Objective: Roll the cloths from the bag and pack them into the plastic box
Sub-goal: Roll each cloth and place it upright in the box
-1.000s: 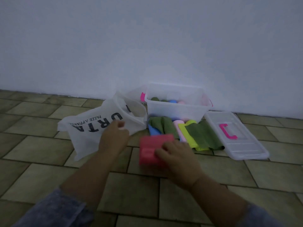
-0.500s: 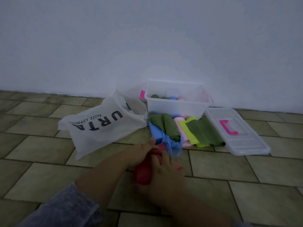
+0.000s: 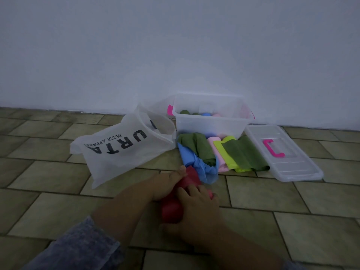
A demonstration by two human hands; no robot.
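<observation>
White bag (image 3: 124, 151) lies on the floor beside the plastic box (image 3: 211, 123), a few rolls inside. Both hands, left hand (image 3: 165, 184) and right hand (image 3: 196, 207), have fingers pinching the red cloth (image 3: 172, 210) mid-roll. Next, I'd guess: finish it tight, then box it.

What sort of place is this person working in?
Probably a room in a home, dimly lit: the person works low on a tiled floor by a plain white wall, with a plastic box of cloths.
</observation>
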